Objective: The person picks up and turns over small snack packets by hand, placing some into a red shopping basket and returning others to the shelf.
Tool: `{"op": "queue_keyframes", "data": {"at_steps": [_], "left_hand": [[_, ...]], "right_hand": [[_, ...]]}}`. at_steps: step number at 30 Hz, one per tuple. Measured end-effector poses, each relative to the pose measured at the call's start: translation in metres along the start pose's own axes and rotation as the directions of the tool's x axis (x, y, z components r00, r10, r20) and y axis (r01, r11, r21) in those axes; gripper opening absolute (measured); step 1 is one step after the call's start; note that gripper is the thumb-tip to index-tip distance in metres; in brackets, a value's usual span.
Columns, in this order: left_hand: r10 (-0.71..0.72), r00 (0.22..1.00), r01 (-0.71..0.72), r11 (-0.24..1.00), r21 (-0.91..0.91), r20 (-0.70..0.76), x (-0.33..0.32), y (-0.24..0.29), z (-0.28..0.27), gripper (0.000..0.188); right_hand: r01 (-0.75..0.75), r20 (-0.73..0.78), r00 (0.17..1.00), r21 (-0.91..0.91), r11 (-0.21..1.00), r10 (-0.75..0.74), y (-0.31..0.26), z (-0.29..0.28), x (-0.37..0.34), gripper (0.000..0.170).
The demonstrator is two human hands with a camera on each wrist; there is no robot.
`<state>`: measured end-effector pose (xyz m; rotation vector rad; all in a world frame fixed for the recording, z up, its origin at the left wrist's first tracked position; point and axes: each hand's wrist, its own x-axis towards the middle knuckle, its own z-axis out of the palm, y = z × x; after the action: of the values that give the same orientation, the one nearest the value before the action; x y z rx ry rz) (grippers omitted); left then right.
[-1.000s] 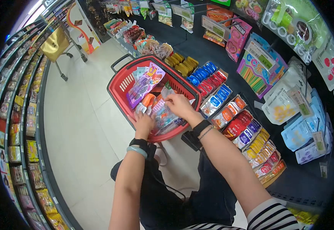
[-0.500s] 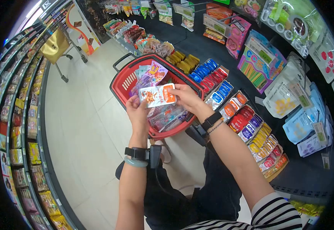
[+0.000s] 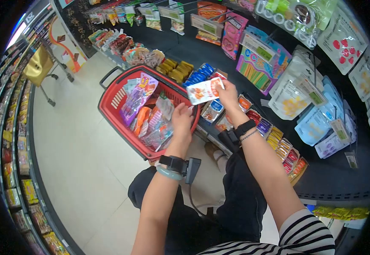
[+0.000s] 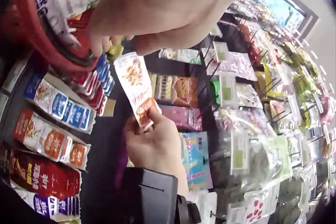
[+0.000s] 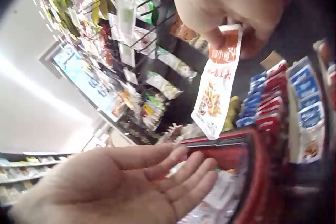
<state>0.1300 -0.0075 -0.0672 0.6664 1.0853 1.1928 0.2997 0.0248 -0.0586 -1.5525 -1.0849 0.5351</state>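
Note:
Pinched by one end in my right hand (image 3: 229,97) is a white and orange snack packet (image 3: 202,91), raised over the shelf side of the basket. The right wrist view shows the packet (image 5: 216,90) hanging down from thumb and fingers. My left hand (image 3: 182,121) is over the right rim of the red basket (image 3: 108,121), palm turned up and fingers loosely extended, with nothing in it (image 5: 136,182). Inside the basket lie a purple snack bag (image 3: 139,97), an orange packet (image 3: 141,120) and several clear wrapped packets (image 3: 159,135).
A dark shelf right of the basket carries rows of small snack packets, among them blue ones (image 3: 199,74) and gold ones (image 3: 176,71). Hanging bags (image 3: 263,61) line the rack above. Another stocked shelf curves along the left; a cart with a gold bag (image 3: 38,66) stands farther off.
The packet came up out of the basket into both hands, then the left hand let go. My right hand has carried it right toward the shelf; the head view has shifted.

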Motion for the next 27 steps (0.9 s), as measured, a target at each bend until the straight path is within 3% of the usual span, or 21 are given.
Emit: {"op": "queue_keyframes", "data": {"at_steps": [2, 3, 5, 6, 7, 8, 10, 14, 15, 16, 17, 20, 25, 27], "left_hand": [[-0.082, 0.991, 0.081, 0.997, 0.008, 0.107, 0.004, -0.024, 0.019, 0.039], [-0.108, 0.981, 0.103, 0.994, 0.041, 0.158, 0.004, -0.033, 0.029, 0.037], [-0.226, 0.945, 0.216, 0.974, 0.066, 0.236, 0.003, -0.053, 0.045, 0.032], [-0.280, 0.923, 0.270, 0.960, 0.074, 0.265, 0.007, -0.067, 0.051, 0.031], [-0.301, 0.904, 0.252, 0.949, 0.189, 0.302, 0.015, -0.085, 0.051, 0.031], [-0.306, 0.900, 0.257, 0.948, 0.188, 0.312, 0.023, -0.103, 0.052, 0.031], [-0.441, 0.843, 0.336, 0.879, 0.337, 0.310, 0.028, -0.120, 0.055, 0.032], [-0.478, 0.850, 0.406, 0.863, 0.300, 0.223, 0.022, -0.128, 0.066, 0.032], [-0.487, 0.805, 0.379, 0.861, 0.338, 0.339, 0.041, -0.157, 0.057, 0.025], [-0.485, 0.808, 0.380, 0.863, 0.332, 0.336, 0.049, -0.170, 0.056, 0.025], [-0.502, 0.805, 0.397, 0.851, 0.343, 0.316, 0.054, -0.180, 0.055, 0.021], [-0.542, 0.799, 0.432, 0.819, 0.378, 0.259, 0.051, -0.183, 0.057, 0.014], [-0.594, 0.777, 0.487, 0.777, 0.400, 0.210, 0.044, -0.170, 0.064, 0.012], [-0.623, 0.730, 0.481, 0.761, 0.436, 0.282, 0.045, -0.167, 0.062, 0.013]], "right_hand": [[0.021, -0.079, 0.995, -0.382, 0.924, -0.056, 0.010, -0.028, 0.000, 0.021], [0.017, -0.087, 0.995, -0.392, 0.920, -0.056, 0.018, -0.040, 0.000, 0.021], [-0.056, 0.031, 0.995, -0.574, 0.817, 0.090, 0.035, -0.059, -0.002, 0.022], [-0.062, 0.021, 0.996, -0.582, 0.811, 0.091, 0.045, -0.067, -0.003, 0.022], [-0.061, 0.082, 0.987, -0.611, 0.789, 0.140, 0.055, -0.074, -0.004, 0.021], [-0.057, 0.142, 0.971, -0.638, 0.768, 0.191, 0.066, -0.079, -0.004, 0.020], [-0.053, 0.163, 0.964, -0.655, 0.754, 0.209, 0.076, -0.084, -0.004, 0.018], [-0.019, 0.274, 0.926, -0.652, 0.758, 0.259, 0.106, -0.077, 0.003, 0.022], [0.043, 0.324, 0.916, -0.666, 0.745, 0.236, 0.107, -0.073, 0.000, 0.022], [0.106, 0.373, 0.903, -0.675, 0.730, 0.214, 0.108, -0.068, 0.000, 0.022], [0.022, 0.358, 0.868, -0.719, 0.694, 0.344, 0.102, -0.062, 0.001, 0.023], [0.014, 0.396, 0.812, -0.748, 0.663, 0.430, 0.104, -0.057, 0.005, 0.022], [-0.038, 0.323, 0.852, -0.747, 0.664, 0.412, 0.107, -0.061, 0.005, 0.018], [-0.033, 0.328, 0.821, -0.790, 0.613, 0.467, 0.108, -0.064, 0.007, 0.017]]}}
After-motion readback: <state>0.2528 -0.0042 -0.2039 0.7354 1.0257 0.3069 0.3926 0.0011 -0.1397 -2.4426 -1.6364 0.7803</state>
